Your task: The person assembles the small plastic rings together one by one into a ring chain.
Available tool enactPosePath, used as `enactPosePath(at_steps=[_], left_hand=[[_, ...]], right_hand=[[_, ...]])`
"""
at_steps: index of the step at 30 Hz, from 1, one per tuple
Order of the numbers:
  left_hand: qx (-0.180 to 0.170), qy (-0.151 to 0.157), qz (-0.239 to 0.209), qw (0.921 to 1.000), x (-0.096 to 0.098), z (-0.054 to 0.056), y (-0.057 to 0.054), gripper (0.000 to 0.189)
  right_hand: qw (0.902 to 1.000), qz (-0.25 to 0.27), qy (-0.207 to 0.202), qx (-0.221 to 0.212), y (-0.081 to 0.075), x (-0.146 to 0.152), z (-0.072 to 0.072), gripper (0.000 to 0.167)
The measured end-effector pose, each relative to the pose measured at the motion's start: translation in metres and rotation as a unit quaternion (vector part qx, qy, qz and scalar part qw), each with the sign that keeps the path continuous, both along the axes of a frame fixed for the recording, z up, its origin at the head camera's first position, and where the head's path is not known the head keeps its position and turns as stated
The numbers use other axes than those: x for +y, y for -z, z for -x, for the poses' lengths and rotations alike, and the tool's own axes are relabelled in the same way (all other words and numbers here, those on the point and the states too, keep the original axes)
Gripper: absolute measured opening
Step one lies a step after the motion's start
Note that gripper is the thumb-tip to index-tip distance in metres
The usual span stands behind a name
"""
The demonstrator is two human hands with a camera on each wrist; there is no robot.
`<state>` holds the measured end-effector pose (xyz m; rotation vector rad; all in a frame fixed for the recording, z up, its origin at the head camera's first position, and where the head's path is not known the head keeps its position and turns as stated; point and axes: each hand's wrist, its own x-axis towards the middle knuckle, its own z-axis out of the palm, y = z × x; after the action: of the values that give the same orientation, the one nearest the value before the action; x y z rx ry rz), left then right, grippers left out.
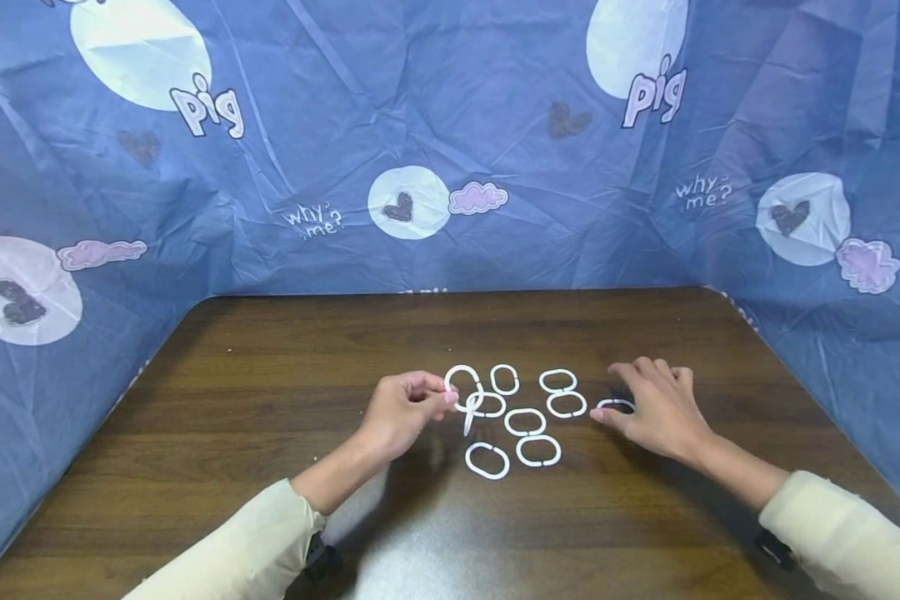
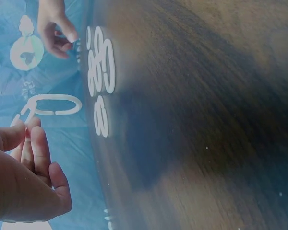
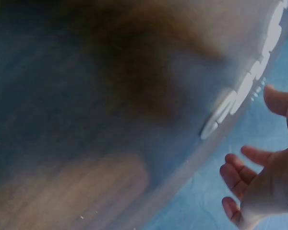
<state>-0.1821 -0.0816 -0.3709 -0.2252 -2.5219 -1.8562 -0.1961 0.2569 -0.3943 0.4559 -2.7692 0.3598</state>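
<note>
My left hand (image 1: 405,412) pinches a white plastic oval link (image 1: 462,367) between thumb and fingers, just above the table. A second link (image 1: 468,422) hangs from it, hooked through; the left wrist view shows this link (image 2: 57,97) with a small gap in its side. On the right, my right hand (image 1: 660,408) hovers with thumb and fingers spread around a link (image 1: 615,401) on the table. That link is partly hidden by the hand; whether the thumb touches it I cannot tell. The right wrist view shows the right hand (image 3: 266,182) with its fingers apart.
Several loose white links lie between the hands, among them one at the front (image 1: 487,445), one at the back (image 1: 494,379) and a touching pair whose upper link (image 1: 558,372) is nearer the back. A printed blue cloth (image 1: 450,108) stands behind the brown wooden table (image 1: 270,367).
</note>
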Motion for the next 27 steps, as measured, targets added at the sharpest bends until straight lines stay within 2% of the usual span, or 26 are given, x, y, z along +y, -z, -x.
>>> enactPosePath(at_steps=[10, 20, 27], left_hand=[[-0.009, 0.000, -0.002, 1.0000, 0.000, 0.000, 0.000, 0.005], [-0.012, -0.001, -0.009, 0.9999, 0.000, 0.001, 0.000, 0.005], [-0.023, -0.002, -0.007, 0.9997, -0.001, 0.000, 0.000, 0.004]], right_hand=[[0.9964, -0.058, 0.062, 0.004, 0.013, 0.002, -0.008, 0.073], [0.9950, -0.057, 0.080, 0.017, 0.017, -0.001, -0.009, 0.058], [0.9949, -0.058, 0.077, 0.031, 0.021, -0.003, -0.009, 0.051]])
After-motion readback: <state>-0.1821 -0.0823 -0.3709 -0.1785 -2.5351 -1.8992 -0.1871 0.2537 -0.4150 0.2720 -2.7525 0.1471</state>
